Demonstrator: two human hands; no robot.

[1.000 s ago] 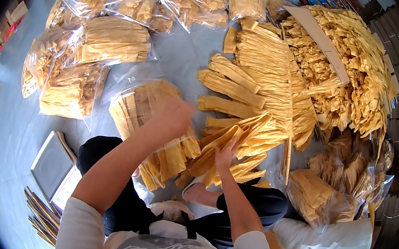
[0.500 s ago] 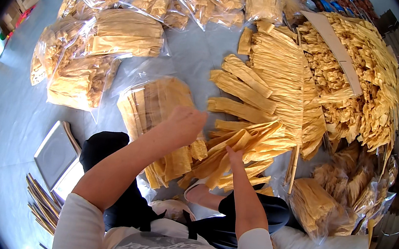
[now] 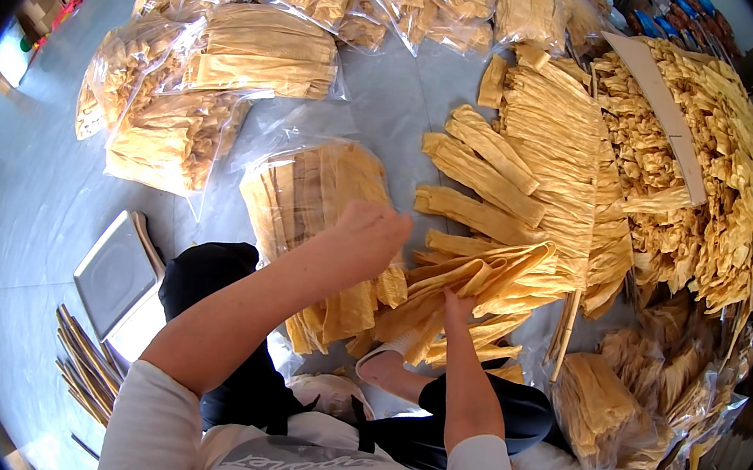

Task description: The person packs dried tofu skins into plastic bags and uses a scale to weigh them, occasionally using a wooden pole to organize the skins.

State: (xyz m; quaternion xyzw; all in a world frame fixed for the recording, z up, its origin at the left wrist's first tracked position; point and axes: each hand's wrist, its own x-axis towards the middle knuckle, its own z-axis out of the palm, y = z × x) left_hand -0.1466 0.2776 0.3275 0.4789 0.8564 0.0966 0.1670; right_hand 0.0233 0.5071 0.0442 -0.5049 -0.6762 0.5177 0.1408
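My right hand (image 3: 459,307) is closed on the lower edge of a folded bundle of yellow tofu skin strips (image 3: 494,270). My left hand (image 3: 374,237) is a fist at the left end of that bundle, above an open clear bag (image 3: 318,176) partly filled with flat strips. Whatever the left fingers hold is hidden. More strips hang in a tight row (image 3: 551,153) over a thin stick (image 3: 569,324), just beyond the right hand. Loose strips (image 3: 483,171) fan out to the left of this row.
Filled clear bags (image 3: 267,57) lie at the far left and along the back. A tall heap of strips (image 3: 684,179) with a cardboard piece (image 3: 660,110) stands right. Bagged strips (image 3: 605,404) lie near right. A grey-topped box (image 3: 118,269) and thin sticks (image 3: 83,368) lie left.
The view has shifted a little, so the scene sits further right. Both hands keep nearly the same place over the bag and the bundle; the bundle's folds are slightly more gathered.
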